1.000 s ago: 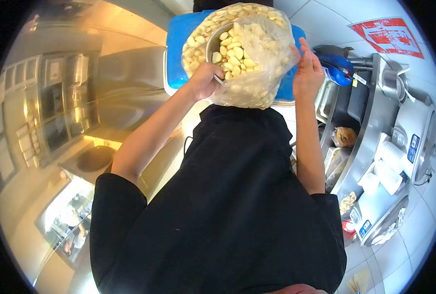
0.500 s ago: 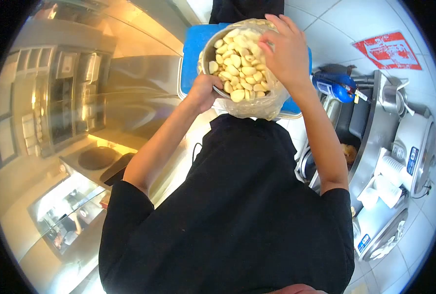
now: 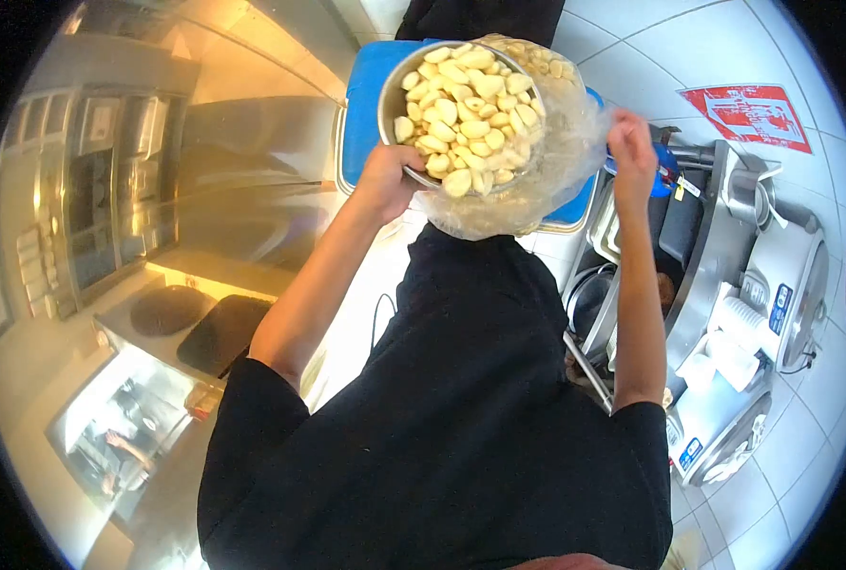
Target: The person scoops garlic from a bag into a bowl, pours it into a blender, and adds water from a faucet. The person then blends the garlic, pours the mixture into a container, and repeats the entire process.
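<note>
A round metal bowl [image 3: 385, 106] is heaped with peeled garlic cloves [image 3: 463, 116]. My left hand [image 3: 387, 180] grips its near left rim, with the thumb over the edge. Against the bowl's right side lies a clear plastic bag [image 3: 561, 152], which has more cloves showing through it at the far end. My right hand [image 3: 634, 150] is closed at the bag's right edge, and the plastic stretches out toward it. Both bowl and bag are above a blue lid [image 3: 364, 81] on a pale container.
On the left stands a shiny metal surface [image 3: 242, 142]. To the right are a metal sink unit [image 3: 703, 256], a blue bottle [image 3: 665, 176], a small pot [image 3: 748, 195] and stacked white cups [image 3: 727, 356]. A red sign [image 3: 751, 114] is on the tiles.
My right hand has moved from above the garlic out to the right, drawing the plastic bag's edge off the bowl. More of the bowl's rim and cloves now shows.
</note>
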The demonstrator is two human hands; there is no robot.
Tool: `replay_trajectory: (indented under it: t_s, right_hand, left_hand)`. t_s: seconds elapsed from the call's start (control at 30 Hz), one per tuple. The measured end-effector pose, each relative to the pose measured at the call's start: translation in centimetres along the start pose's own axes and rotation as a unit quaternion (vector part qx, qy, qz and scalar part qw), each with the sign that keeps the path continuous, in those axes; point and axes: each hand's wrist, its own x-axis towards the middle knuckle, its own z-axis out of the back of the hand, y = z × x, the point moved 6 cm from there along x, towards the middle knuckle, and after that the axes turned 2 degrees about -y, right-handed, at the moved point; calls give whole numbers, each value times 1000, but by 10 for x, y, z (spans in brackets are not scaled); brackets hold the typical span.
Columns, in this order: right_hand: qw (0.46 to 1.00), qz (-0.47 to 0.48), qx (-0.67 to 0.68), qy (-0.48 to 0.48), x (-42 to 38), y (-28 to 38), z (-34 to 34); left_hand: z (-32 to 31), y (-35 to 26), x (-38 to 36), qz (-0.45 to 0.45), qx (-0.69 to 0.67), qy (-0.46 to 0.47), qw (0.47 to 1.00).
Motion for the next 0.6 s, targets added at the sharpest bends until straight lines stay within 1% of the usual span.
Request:
replay_trajectory:
  t_s: [0.03,0.07,0.1,0.13,0.17,0.23,0.27,0.33,0.37,0.4,0.47,0.5,0.53,0.57,0.6]
  right_hand:
    - [1000,-4,-4,-3,-13,-7,0]
    - [994,56,-94,11,-26,-5,-4]
    - [976,114,-183,27,-37,-2,-9]
    - [976,109,-186,25,-42,3,-12]
    - [977,90,-192,-1,-46,9,-12]
    - [977,43,-203,-51,-50,39,-10]
    - [977,39,-201,-55,-48,58,-10]
    - [989,41,-109,-95,-45,86,-1]
    - [987,66,-116,-90,-44,97,-3]
    - [986,70,-114,-100,-46,103,-5]
    - [990,95,-50,-91,-48,115,-11]
    - [992,84,-14,-95,-52,114,-11]
    - [989,88,-16,-118,-58,113,-9]
    - [985,38,105,-130,-62,103,-9]
    - [964,-8,223,-143,-67,96,-6]
  left_hand:
    - [-1,-4,3,-29,-12,16,999]
    - [-1,-6,5,-24,-11,20,999]
    - [-1,-14,6,-55,-7,24,998]
    - [0,-23,7,-86,-2,27,996]
    - [-2,-27,8,-95,4,40,995]
    - [-8,-34,7,-80,4,48,996]
    - [-10,-35,6,-69,-2,54,996]
    - [-16,-36,9,-75,-8,74,994]
    - [-15,-39,9,-66,-13,64,996]
    - [-16,-42,9,-59,-17,57,996]
    - [-24,-54,3,-83,18,68,994]
    - [-30,-61,-2,-102,47,72,991]
    - [-37,-66,-7,-107,62,89,988]
    - [-45,-72,-11,-111,90,97,985]
    - [-55,-75,-16,-114,120,108,980]
